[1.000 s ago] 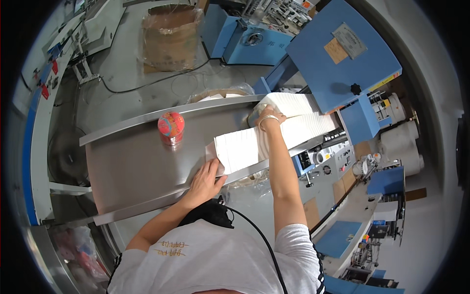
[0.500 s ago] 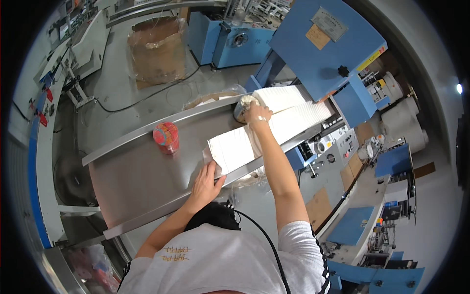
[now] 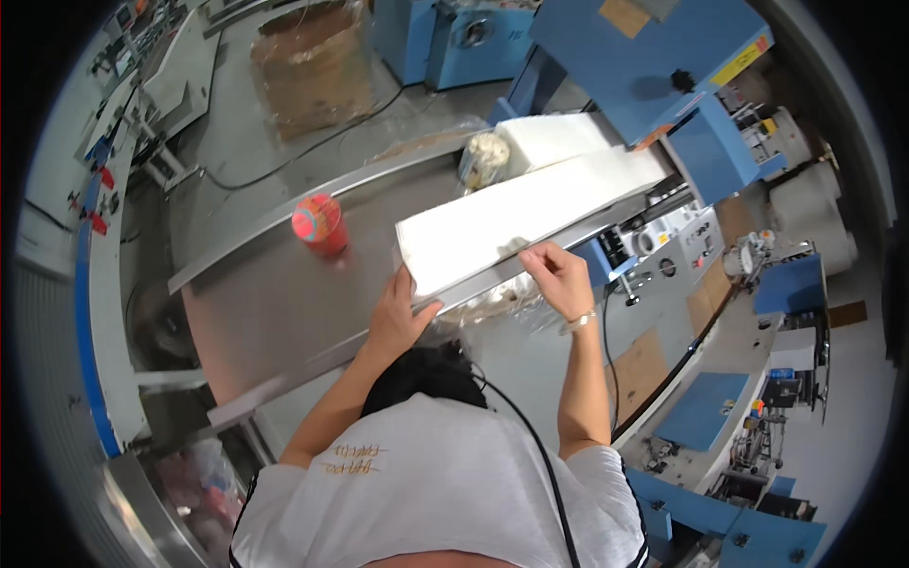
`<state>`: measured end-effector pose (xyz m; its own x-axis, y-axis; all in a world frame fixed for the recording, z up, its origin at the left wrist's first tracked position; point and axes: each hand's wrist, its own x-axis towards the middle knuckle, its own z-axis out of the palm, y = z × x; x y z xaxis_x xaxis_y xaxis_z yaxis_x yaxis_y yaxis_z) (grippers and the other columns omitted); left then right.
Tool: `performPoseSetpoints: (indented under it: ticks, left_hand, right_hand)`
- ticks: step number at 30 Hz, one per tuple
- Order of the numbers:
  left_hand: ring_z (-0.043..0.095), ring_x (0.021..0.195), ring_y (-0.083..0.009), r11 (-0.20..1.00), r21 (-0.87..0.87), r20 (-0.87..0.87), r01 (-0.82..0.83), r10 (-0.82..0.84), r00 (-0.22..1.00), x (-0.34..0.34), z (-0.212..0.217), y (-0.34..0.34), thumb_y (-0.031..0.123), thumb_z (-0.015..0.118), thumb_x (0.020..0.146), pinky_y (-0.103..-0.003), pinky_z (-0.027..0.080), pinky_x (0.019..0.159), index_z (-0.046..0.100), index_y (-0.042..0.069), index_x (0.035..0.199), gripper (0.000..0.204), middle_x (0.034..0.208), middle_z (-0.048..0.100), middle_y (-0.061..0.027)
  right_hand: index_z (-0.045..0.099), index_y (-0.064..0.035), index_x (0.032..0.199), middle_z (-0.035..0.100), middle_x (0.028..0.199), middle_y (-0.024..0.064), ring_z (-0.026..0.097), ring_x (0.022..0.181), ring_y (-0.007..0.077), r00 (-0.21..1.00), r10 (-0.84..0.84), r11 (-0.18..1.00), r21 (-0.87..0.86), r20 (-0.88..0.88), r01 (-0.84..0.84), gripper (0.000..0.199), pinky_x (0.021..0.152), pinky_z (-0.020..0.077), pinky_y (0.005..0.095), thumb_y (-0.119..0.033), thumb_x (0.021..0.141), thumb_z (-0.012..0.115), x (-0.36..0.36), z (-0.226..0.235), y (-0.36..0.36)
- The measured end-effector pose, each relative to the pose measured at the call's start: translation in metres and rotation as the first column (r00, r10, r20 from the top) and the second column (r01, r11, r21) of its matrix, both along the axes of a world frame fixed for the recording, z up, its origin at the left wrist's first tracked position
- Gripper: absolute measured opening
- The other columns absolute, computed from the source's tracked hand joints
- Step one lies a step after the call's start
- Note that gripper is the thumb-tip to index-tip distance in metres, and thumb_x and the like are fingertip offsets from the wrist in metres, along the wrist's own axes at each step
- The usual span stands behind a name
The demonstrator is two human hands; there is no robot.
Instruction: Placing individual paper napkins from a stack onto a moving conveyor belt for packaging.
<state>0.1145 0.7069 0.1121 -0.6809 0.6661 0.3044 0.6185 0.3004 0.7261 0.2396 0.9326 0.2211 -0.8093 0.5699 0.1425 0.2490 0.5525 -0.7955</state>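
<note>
Near paper stack (image 3: 516,216): long white row on the right part of the metal surface (image 3: 256,312), along its near rim; in place, not lifted off.
Far paper stack (image 3: 554,142): shorter white row beyond it, also in place.
Jar (image 3: 485,159): at the far stack's left end.
Red canister (image 3: 327,232): on the surface, left.
Left hand (image 3: 398,320): at the near stack's left end, thumb and fingers apart.
Right hand (image 3: 562,281): at the near rim, thumb and forefinger close; grip cannot be told.

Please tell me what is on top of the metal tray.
The metal tray carries a red container, a near white stack, a far white stack and a pale-topped jar. Whatever lies directly beneath them is covered and cannot be seen.
</note>
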Motion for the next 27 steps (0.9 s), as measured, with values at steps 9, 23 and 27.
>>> performPoseSetpoints:
  ticks: [9,23,27]
  left_hand:
    - [0.054,0.099,-0.042,0.983,-0.077,0.024,-0.164,0.166,0.986,0.009,0.005,0.02,0.037,0.072,0.076,-0.047,0.044,0.085,0.044,-0.004,0.123,0.068,0.109,0.055,-0.0247]
    - [0.058,0.104,-0.0273,0.947,-0.046,0.382,-0.319,0.312,0.87,0.025,0.031,0.024,0.03,0.055,0.092,-0.037,0.042,0.088,0.041,0.003,0.132,0.05,0.111,0.06,-0.0204]
    - [0.057,0.107,-0.0309,0.909,-0.023,0.344,-0.416,0.398,0.851,0.026,0.019,0.027,0.036,0.049,0.093,-0.037,0.041,0.091,0.037,0.004,0.136,0.055,0.114,0.06,-0.0207]
  right_hand:
    - [0.065,-0.0067,0.098,0.066,0.1,0.0128,0.058,0.098,0.0319,0.908,0.413,0.91,-0.009,0.073,-0.414,0.024,0.086,0.0451,0.0387,-0.018,0.078,0.069,0.011,-0.056,0.011]
    - [0.066,-0.004,0.101,0.065,0.088,0.0021,0.055,0.071,0.0074,0.99,-0.005,0.977,-0.213,-0.138,-0.024,0.02,0.064,0.0465,0.0234,-0.016,0.085,0.065,0.03,-0.072,0.128]
    - [0.058,-0.001,0.116,0.062,0.101,0.0097,0.055,0.073,0.0141,0.895,-0.393,0.911,-0.223,-0.213,0.347,0.037,0.066,0.0477,0.0269,-0.017,0.083,0.066,0.031,-0.092,0.183]
